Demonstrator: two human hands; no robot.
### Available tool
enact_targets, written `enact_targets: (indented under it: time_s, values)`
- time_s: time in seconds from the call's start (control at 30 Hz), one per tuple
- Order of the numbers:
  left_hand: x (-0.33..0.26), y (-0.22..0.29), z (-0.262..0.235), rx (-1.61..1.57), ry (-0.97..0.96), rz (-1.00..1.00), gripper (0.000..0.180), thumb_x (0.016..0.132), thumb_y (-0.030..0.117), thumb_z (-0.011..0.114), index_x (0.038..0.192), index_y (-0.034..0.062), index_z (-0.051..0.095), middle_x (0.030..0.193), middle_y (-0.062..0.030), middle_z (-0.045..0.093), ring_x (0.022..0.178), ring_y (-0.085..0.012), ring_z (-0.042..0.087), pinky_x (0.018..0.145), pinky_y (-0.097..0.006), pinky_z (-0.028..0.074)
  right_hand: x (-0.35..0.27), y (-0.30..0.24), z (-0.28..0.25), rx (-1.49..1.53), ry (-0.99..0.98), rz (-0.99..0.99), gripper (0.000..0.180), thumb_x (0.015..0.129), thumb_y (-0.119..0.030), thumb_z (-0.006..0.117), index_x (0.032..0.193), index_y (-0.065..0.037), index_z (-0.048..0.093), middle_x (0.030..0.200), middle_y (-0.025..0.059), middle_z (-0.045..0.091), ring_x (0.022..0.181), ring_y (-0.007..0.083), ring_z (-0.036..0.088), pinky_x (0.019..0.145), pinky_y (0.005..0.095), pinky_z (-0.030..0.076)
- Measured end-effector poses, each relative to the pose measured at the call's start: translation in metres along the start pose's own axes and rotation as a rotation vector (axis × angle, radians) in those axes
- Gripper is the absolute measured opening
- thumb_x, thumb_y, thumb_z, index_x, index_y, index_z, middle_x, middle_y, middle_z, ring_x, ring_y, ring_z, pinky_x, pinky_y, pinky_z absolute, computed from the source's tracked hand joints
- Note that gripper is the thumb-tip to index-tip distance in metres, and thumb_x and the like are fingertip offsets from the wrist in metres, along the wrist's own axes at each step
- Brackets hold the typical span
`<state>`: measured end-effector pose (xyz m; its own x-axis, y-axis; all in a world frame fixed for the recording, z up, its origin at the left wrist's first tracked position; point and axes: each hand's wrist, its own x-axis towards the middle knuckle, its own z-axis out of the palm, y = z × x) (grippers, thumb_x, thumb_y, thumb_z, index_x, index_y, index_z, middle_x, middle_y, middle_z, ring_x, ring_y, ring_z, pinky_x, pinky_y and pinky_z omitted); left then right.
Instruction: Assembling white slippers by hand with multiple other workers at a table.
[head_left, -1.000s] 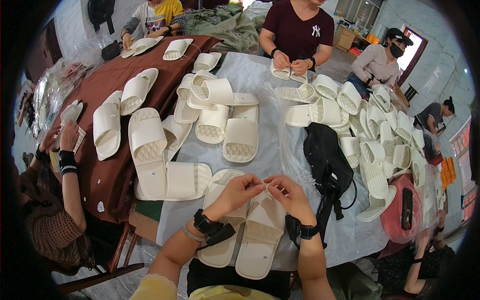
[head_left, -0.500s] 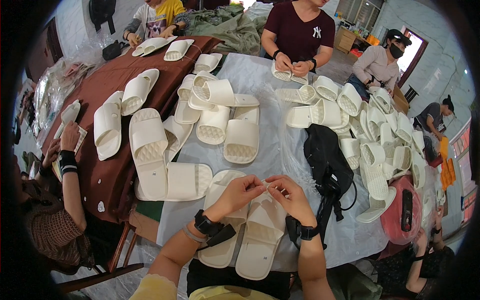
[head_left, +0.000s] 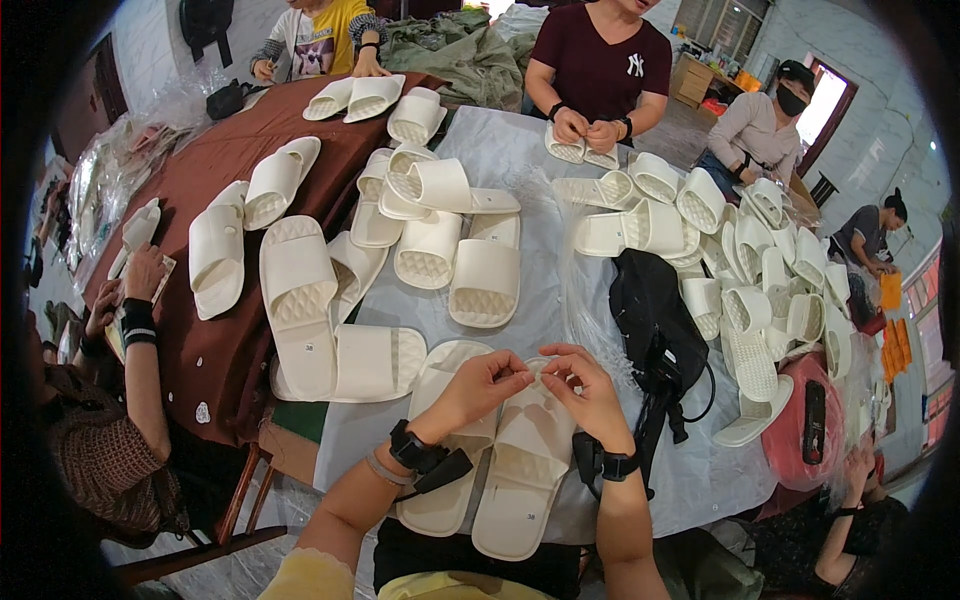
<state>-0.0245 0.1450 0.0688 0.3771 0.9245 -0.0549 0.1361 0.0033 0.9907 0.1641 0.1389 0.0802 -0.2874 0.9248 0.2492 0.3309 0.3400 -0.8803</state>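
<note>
1. Cream-coloured slide slippers, a pair (head_left: pixel 525 445), lie side by side at the near edge of the counter (head_left: pixel 345 445), which is covered in pale grey sheeting; their toes point away from the wearer.
2. Over the far end of the right-hand slipper, the left hand (head_left: pixel 485 388) and right hand (head_left: pixel 580 388) nearly meet. Each bunches its thumb and fingertips closely; I cannot tell whether they pinch anything small. Both wrists wear black devices.
3. Left of the pair, more cream slippers (head_left: pixel 380 365) lie at angles, some overlapping.
4. To the right sits a black bag (head_left: pixel 655 315), with a heap of slippers (head_left: pixel 755 260) beyond and a pinkish-red plastic bag (head_left: pixel 795 430) nearer.
5. Far left, a brown-covered surface (head_left: pixel 190 375) carries further slippers.
6. Across the counter, a co-worker in a maroon shirt (head_left: pixel 595 60) holds both hands over another pair.
</note>
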Motion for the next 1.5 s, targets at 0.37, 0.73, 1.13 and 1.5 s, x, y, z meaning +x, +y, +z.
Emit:
enact_targets:
  time_s: [0.37, 0.73, 1.13, 1.5]
  values:
    - [0.002, -0.009, 0.000, -0.011, 0.008, 0.023, 0.018, 0.084, 0.020, 0.060, 0.086, 0.0026, 0.058, 0.069, 0.0068, 0.048, 0.061, -0.0018, 0.038, 0.053, -0.018, 0.032, -0.001, 0.005, 0.001, 0.035, -0.046, 0.044, 0.009, 0.082, -0.011, 0.058, 0.088, -0.004, 0.057, 0.107, 0.0040, 0.057, 0.070, 0.0101, 0.053, 0.059, 0.0219, 0.042]
    - [-0.001, -0.004, 0.003, 0.095, -0.044, 0.059, 0.016, 0.085, 0.019, 0.059, 0.083, 0.0023, 0.058, 0.066, 0.0061, 0.047, 0.061, -0.0023, 0.038, 0.053, -0.019, 0.033, -0.002, 0.005, -0.002, 0.050, -0.142, 0.026, 0.011, 0.083, -0.012, 0.054, 0.089, -0.004, 0.058, 0.105, 0.0066, 0.058, 0.077, 0.0160, 0.056, 0.064, 0.0240, 0.044]
    - [0.001, -0.007, 0.003, -0.042, -0.032, 0.008, 0.018, 0.086, 0.021, 0.058, 0.086, 0.0028, 0.058, 0.070, 0.0067, 0.049, 0.061, -0.0018, 0.038, 0.053, -0.018, 0.032, -0.002, 0.017, -0.002, 0.288, 0.052, 0.203, 0.018, 0.088, -0.018, 0.053, 0.097, -0.004, 0.058, 0.094, -0.0012, 0.060, 0.070, 0.0039, 0.046, 0.063, 0.0197, 0.039]
    - [0.000, -0.009, 0.002, 0.021, -0.015, 0.041, 0.019, 0.085, 0.021, 0.059, 0.084, 0.0023, 0.059, 0.066, 0.0067, 0.046, 0.060, -0.0025, 0.037, 0.052, -0.019, 0.032, -0.001, 0.002, -0.002, 0.063, -0.112, 0.080, 0.007, 0.081, -0.009, 0.059, 0.086, -0.004, 0.059, 0.109, 0.0059, 0.056, 0.077, 0.0075, 0.053, 0.064, 0.0201, 0.041]
